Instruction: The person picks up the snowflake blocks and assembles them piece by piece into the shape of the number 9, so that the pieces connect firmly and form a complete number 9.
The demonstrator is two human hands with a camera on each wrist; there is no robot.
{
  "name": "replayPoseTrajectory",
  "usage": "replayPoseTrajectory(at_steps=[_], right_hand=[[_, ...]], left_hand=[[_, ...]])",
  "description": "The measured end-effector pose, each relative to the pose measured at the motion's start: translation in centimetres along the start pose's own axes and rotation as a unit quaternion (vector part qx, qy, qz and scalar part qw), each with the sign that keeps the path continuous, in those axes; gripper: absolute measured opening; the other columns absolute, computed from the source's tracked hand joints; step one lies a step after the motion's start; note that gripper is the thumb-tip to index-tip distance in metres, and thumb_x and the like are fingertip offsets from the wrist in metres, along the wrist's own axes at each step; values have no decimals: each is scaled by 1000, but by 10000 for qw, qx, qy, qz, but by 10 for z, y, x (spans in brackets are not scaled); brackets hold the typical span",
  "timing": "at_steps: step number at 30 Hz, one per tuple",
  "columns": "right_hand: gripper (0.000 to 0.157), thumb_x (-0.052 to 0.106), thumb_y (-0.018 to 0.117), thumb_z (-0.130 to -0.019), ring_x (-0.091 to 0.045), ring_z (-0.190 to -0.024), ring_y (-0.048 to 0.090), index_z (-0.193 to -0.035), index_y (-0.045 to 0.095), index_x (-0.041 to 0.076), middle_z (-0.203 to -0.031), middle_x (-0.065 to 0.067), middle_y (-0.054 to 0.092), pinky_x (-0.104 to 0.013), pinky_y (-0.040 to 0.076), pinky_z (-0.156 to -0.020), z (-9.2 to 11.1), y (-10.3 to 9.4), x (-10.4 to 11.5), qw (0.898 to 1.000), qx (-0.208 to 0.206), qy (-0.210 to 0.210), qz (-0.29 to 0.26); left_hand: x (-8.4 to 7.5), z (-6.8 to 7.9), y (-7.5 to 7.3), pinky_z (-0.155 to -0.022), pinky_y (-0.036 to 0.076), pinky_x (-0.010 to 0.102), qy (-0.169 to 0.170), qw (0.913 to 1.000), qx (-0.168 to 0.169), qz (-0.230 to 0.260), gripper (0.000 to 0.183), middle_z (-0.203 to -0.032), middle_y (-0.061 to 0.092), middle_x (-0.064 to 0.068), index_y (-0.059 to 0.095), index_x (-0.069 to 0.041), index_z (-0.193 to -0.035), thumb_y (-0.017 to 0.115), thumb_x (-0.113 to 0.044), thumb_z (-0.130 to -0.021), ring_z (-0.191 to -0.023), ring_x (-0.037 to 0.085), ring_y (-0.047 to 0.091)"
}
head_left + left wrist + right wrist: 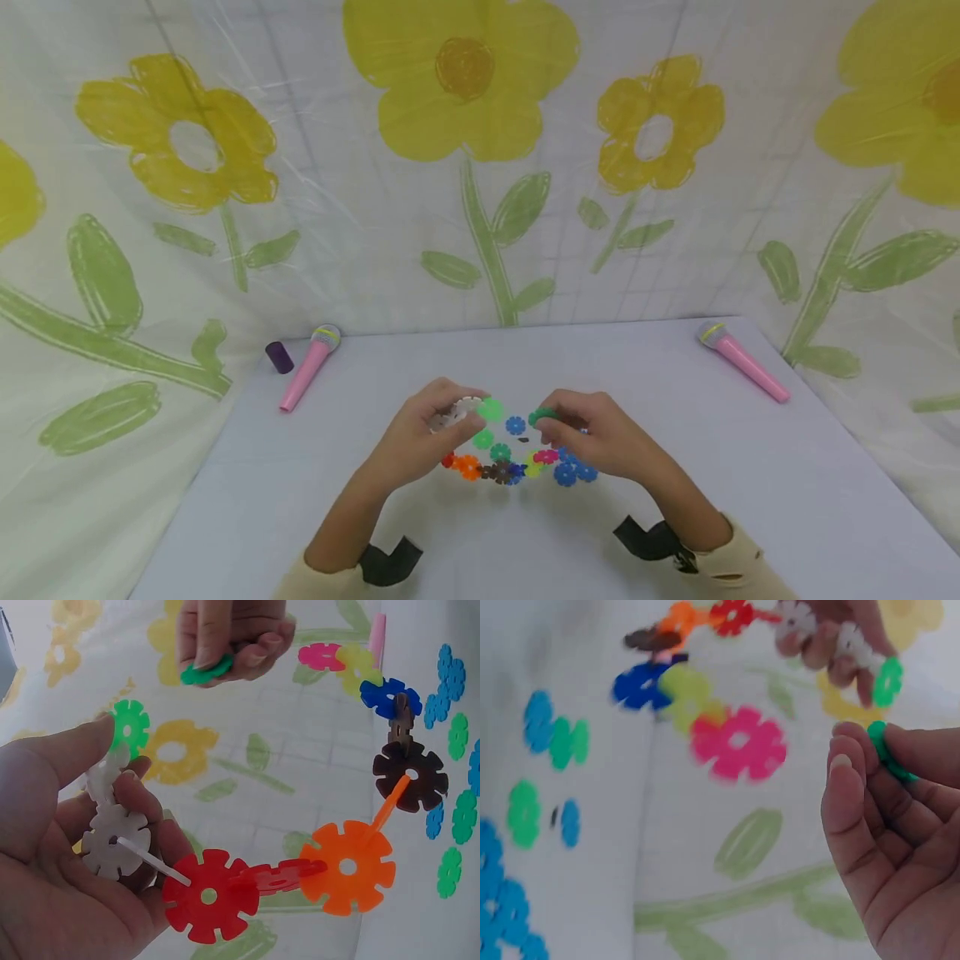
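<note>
My left hand [420, 429] holds up one end of a chain of slotted plastic flower discs, its fingers around the white discs [116, 840]. A light green disc [131, 727] caps that end, by the thumb tip. From there the chain hangs in a curve through a red disc [210, 896], an orange disc [347, 867], brown, dark blue and yellow ones to a pink disc [739, 742] at its far end. My right hand [596, 429] pinches a single darker green disc [880, 741] between thumb and fingers, a short distance from the light green one.
Loose green discs [483, 438] and a blue disc [515, 425] lie on the white table [300, 500], with a blue cluster [566, 475] at right. Pink toy microphones [307, 375] [750, 362] lie at the back corners, a dark purple cylinder [280, 357] beside the left one.
</note>
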State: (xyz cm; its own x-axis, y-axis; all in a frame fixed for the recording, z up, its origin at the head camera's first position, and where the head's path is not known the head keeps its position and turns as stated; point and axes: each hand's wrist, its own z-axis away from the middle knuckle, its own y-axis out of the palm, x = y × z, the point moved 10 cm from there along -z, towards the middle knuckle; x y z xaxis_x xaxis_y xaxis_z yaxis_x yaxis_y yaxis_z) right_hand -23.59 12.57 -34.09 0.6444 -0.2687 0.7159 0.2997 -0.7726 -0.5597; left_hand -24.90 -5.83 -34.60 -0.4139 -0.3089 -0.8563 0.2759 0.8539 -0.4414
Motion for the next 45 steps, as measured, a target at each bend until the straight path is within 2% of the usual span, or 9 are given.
replayPoseTrajectory(at_steps=[7, 11, 16, 23, 30, 33, 38, 41, 45], right_hand=[[11, 3, 66, -97, -12, -63, 62, -99, 67, 13, -78, 9, 66, -30, 57, -62, -9, 7, 25, 9992, -109, -366, -151], [13, 1, 67, -95, -5, -60, 56, -98, 67, 13, -74, 10, 63, -27, 55, -57, -9, 5, 30, 9983, -170, -547, 65], [12, 2, 68, -94, 1, -56, 44, -94, 66, 13, -68, 13, 53, -21, 45, -49, -7, 7, 35, 9962, 14, -612, 619], [12, 1, 67, -94, 2, -55, 40, -91, 60, 11, -68, 13, 48, -17, 43, -51, -9, 22, 40, 9871, 350, -423, 1506], [19, 1, 71, -91, 2, -53, 36, -83, 57, 11, -64, 12, 47, -15, 39, -48, -10, 34, 41, 9812, 382, -328, 1863], [16, 1, 71, -91, 2, -54, 39, -84, 59, 10, -65, 12, 51, -15, 42, -50, -7, 36, 35, 9822, 493, -164, 1806], [11, 0, 68, -94, 3, -58, 49, -89, 63, 9, -70, 9, 60, -17, 48, -54, -2, 34, 25, 9896, 531, 47, 1334], [11, 0, 68, -94, 3, -59, 51, -91, 63, 10, -73, 9, 62, -18, 50, -54, -2, 30, 26, 9937, 419, -111, 1030], [12, 0, 68, -94, 2, -59, 53, -95, 64, 11, -75, 10, 63, -19, 52, -56, -4, 26, 29, 9966, 307, -399, 650]], left_hand=[[-9, 1, 12, -79, 54, 35, 391, 9992, 106, 52, 27, -103, 60, -6, 72, -23, -123, 70, -25, -96, -98, 18, 56], [-11, 1, 12, -77, 51, 34, 483, 9988, 54, 24, 27, -98, 59, -6, 74, -23, -122, 71, -25, -95, -95, 19, 54], [-12, 1, 15, -72, 47, 31, 645, 9978, 119, -60, 27, -95, 58, -6, 75, -21, -121, 73, -24, -94, -90, 18, 52], [-15, 8, 22, -63, 45, 26, 693, 9941, 461, -691, 30, -90, 51, -8, 72, -18, -124, 70, -28, -96, -79, 15, 49], [-16, 16, 31, -66, 50, 25, 770, 9854, 786, -1299, 30, -93, 51, -11, 65, -16, -129, 57, -30, -104, -77, 7, 52], [-17, 15, 37, -63, 49, 23, 865, 9823, 905, -1390, 29, -92, 50, -11, 65, -15, -128, 57, -29, -104, -73, 6, 50], [-17, 13, 42, -63, 47, 22, 880, 9816, 1069, -1316, 32, -92, 50, -9, 63, -15, -131, 58, -30, -103, -74, 7, 48], [-17, 10, 40, -69, 51, 24, 876, 9850, 1024, -1082, 34, -97, 58, -6, 64, -15, -131, 65, -29, -100, -80, 8, 52], [-17, 6, 31, -84, 54, 32, 773, 9918, 753, -678, 34, -111, 67, -8, 69, -19, -125, 74, -27, -93, -95, 10, 59]])
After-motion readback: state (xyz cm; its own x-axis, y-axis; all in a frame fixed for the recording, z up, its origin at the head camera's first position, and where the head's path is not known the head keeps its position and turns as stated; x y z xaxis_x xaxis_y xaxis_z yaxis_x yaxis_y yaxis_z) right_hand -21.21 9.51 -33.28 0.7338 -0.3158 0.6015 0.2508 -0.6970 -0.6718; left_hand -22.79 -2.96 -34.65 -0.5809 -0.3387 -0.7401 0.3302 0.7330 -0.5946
